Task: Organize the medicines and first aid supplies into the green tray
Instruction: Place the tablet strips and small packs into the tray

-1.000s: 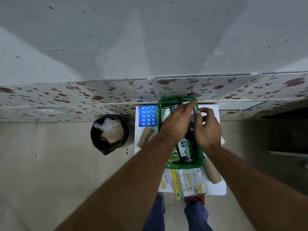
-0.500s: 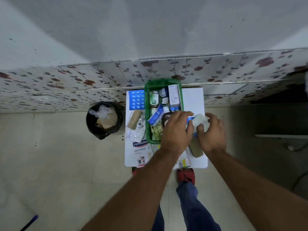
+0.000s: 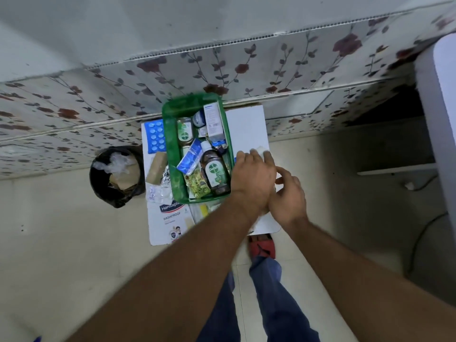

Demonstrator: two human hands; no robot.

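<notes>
Head camera looks down on the green tray (image 3: 170, 154). It sits at the far edge of a small white table (image 3: 246, 127), a bit left of the middle, and it is already packed. A brown Dettol bottle (image 3: 214, 172) lies at the tray's near right corner, a blue packet (image 3: 190, 157) leans beside it, a yellow strip of pills (image 3: 197, 185) is at the near wall, and a white box (image 3: 212, 119) stands along the far right side.

Just outside the tray's right wall, at the table's right edge, both hands meet. The left hand (image 3: 254, 180) is curled, palm down, with its fingers over something soft and white (image 3: 262, 151) that peeks out past the fingertips. I cannot tell how tightly it grips. The right hand (image 3: 288, 196) sits just beside it, nearer the edge, fingers bent; I cannot tell if it holds anything.

The soft white thing could slip, because it is right at the table's edge and could drop to the floor. The tray is crowded, so pushing one more thing in may tip the Dettol bottle or shove the blue packet out.

More things wait on the left side of the table: a blue pill sheet (image 3: 155, 134) at the far left corner, a tan bandage roll (image 3: 156, 169) and a plaster box (image 3: 170, 218) at the near left corner. A black bin (image 3: 116, 176) stands on the floor to the left.
</notes>
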